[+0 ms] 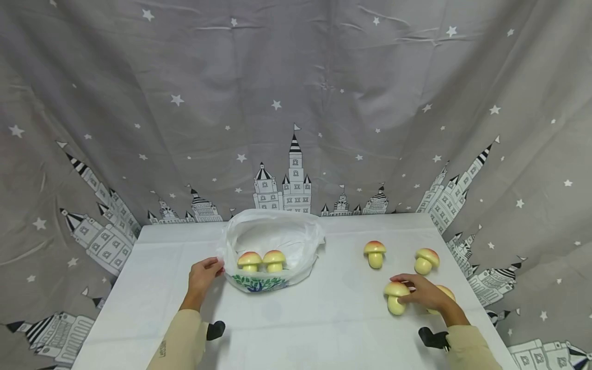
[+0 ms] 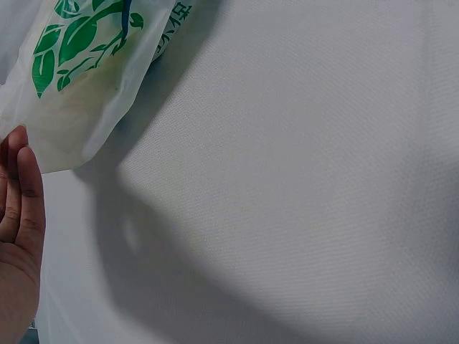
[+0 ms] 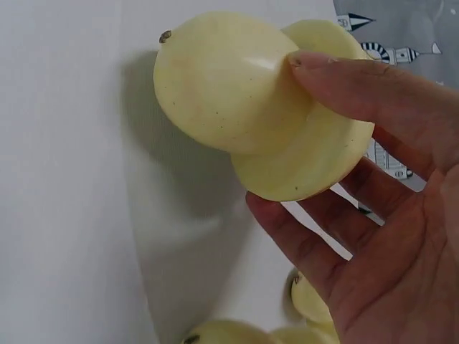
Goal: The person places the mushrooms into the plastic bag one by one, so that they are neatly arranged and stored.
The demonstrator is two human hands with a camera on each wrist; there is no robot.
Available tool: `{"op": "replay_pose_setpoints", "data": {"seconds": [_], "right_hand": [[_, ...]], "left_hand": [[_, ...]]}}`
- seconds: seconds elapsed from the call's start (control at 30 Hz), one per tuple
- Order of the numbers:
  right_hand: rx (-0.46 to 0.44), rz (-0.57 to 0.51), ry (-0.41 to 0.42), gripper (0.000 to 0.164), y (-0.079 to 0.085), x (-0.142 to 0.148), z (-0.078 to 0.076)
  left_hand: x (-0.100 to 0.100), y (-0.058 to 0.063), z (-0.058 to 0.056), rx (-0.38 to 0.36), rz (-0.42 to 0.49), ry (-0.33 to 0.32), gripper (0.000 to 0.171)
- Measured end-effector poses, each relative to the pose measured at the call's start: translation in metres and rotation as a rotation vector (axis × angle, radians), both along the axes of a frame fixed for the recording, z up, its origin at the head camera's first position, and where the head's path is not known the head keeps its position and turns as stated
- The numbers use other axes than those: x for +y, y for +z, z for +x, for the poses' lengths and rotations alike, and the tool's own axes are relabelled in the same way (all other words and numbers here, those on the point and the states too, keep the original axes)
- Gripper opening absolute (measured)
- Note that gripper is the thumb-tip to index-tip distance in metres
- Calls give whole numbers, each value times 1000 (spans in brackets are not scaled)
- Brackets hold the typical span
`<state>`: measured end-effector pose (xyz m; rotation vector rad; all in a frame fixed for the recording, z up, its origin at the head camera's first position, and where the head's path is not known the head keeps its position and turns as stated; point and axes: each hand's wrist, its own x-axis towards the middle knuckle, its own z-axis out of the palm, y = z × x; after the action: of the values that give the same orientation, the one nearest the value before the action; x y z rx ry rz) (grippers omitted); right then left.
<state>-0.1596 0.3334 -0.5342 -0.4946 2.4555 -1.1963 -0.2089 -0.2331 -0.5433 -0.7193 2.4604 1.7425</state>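
Note:
My left hand (image 1: 202, 277) pinches the left edge of a white plastic bag (image 1: 302, 270) printed with green leaves. The bag stands with its mouth spread, and two toy mushrooms (image 1: 275, 260) show inside it. In the left wrist view, fingertips meet the bag's side and the thumb is hidden. On the right, my right hand (image 1: 424, 294) grips a yellow toy mushroom (image 3: 222, 86) with a reddish cap top. Its thumb lies where stem meets cap, and the fingers support the cap. Behind this hand another toy mushroom (image 1: 447, 292) is partly covered.
Two more toy mushrooms, one upright (image 1: 375, 254) and one tilted (image 1: 426, 260), are on the white-covered table (image 1: 296, 339) beyond the right hand. A grey curtain (image 1: 324, 103) with stars and castles hangs behind and along both sides.

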Motion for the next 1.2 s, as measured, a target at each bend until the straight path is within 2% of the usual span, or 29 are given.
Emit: {"op": "replay_pose_setpoints", "data": {"seconds": [0.1,0.27,0.5,0.73,0.97,1.2], "right_hand": [[3,-19,5,54,-1,-6,-4],[30,-33,3,54,-3,-19,-12],[69,-74,-19,52,-2,-39,-24],[98,-114,-27,50,0,-62,-35],[100,-148,-98,49,1,-89,-43],[167,-181,-123,47,-6,-111,-50]], "left_hand": [[-1,-1,0,3,6,-4,37],[-2,-2,-1,-9,4,26,36],[-4,-4,-1,2,0,-17,36],[-5,-7,-1,-1,13,-28,37],[-4,-8,0,-16,9,-13,36],[-4,-6,1,-11,19,-9,37]]}}
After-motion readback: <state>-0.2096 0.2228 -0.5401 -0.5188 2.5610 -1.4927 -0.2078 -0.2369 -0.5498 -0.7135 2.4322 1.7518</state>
